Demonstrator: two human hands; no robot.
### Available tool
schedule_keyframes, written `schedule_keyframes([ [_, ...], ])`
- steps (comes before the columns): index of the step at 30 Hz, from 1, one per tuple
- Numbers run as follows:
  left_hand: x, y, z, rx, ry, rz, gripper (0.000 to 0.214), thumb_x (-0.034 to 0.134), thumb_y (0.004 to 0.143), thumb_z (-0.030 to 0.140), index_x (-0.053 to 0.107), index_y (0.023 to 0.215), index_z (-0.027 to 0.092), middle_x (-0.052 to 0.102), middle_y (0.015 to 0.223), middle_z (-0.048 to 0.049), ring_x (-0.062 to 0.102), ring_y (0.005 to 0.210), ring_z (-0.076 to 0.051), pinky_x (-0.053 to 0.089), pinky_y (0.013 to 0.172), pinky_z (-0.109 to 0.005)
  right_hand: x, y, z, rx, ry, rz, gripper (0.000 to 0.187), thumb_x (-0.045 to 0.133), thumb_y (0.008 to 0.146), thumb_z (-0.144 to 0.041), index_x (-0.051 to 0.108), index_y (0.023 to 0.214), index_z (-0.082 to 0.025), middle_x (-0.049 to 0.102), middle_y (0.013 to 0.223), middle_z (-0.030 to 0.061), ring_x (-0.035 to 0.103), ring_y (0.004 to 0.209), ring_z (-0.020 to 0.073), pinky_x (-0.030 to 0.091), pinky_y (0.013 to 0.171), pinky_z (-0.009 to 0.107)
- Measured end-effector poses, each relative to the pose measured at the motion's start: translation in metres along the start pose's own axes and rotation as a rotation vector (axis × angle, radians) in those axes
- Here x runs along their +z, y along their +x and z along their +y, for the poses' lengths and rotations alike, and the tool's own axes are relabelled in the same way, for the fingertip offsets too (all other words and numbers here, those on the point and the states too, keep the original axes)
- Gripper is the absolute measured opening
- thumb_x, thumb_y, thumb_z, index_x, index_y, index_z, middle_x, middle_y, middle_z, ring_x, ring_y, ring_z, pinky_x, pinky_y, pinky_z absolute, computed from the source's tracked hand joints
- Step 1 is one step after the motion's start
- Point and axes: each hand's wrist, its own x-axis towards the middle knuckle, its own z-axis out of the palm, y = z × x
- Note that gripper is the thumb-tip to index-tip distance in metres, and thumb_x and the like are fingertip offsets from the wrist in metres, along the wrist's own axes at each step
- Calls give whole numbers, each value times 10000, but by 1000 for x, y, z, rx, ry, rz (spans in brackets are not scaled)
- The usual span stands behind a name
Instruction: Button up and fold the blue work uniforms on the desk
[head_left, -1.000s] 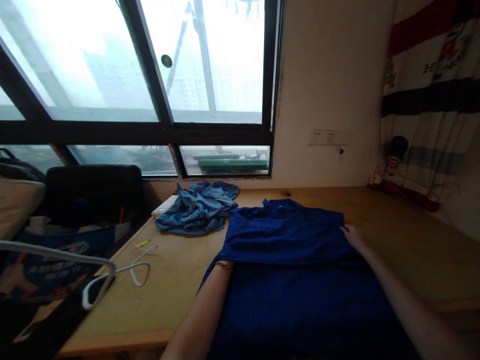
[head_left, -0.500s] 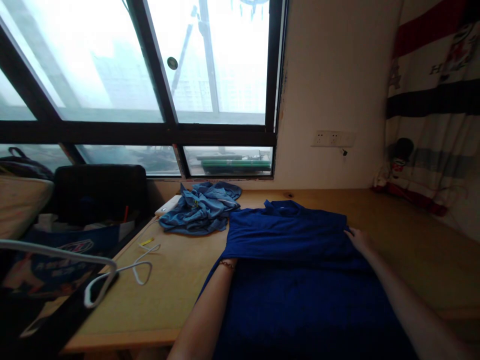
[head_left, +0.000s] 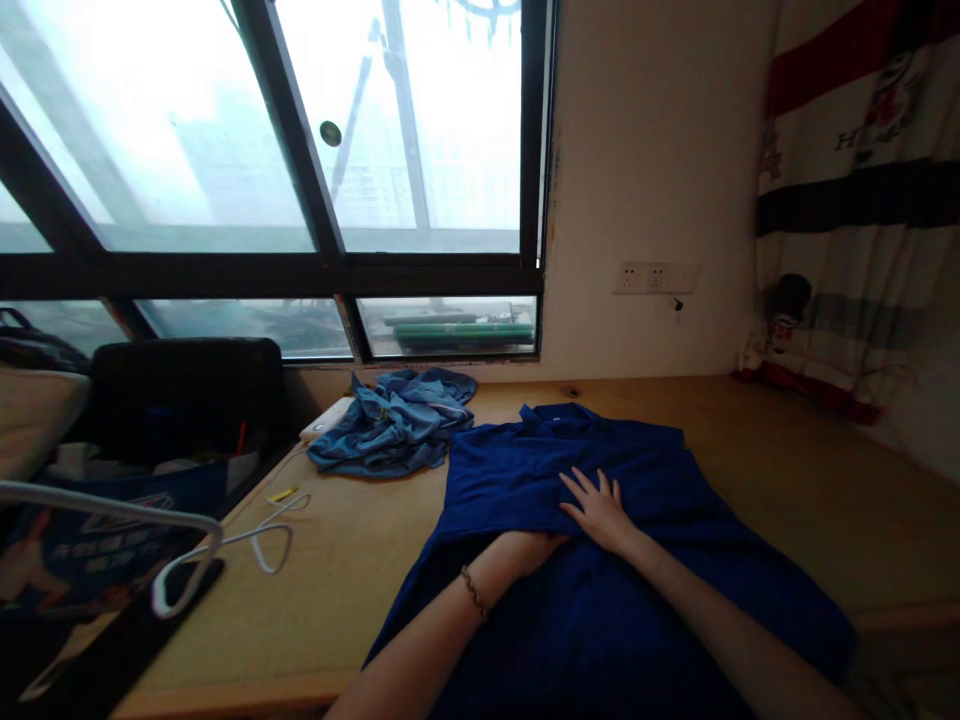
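Note:
A dark blue collared shirt (head_left: 510, 480) lies on the wooden table, its collar toward the wall and its lower part spreading toward me. The upper layer ends in a fold edge across the middle. My right hand (head_left: 602, 512) rests palm down on this layer, fingers spread, holding nothing. Just left of it, my left hand (head_left: 529, 552), with a bracelet at the wrist, reaches to the fold edge. Cloth covers most of its fingers, so their grip is hidden.
A crumpled lighter blue garment (head_left: 397, 425) lies on the table (head_left: 330, 590) beside a white device (head_left: 326, 418) with a white cable. In the left foreground is a white curved tube (head_left: 176, 510). A black chair (head_left: 187, 390) holding bags stands left; a curtain (head_left: 847, 220) hangs right.
My right hand has left the shirt's right edge and moved left onto its middle. My left hand has slid right along the fold, partly out from under the cloth. The view shifted slightly.

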Motion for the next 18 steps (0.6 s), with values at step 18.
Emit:
schedule_keyframes([
  [18,9,13,-141,-580,89,42,570,317,806,543,382,1266,214,267,1388,-102,170,1281,-285,119,1012,-460,-28,-2,151,310,-55,90,437,330,817,-461,446,1208,-303,357,1340,33,271,1237,258,214,973,496],
])
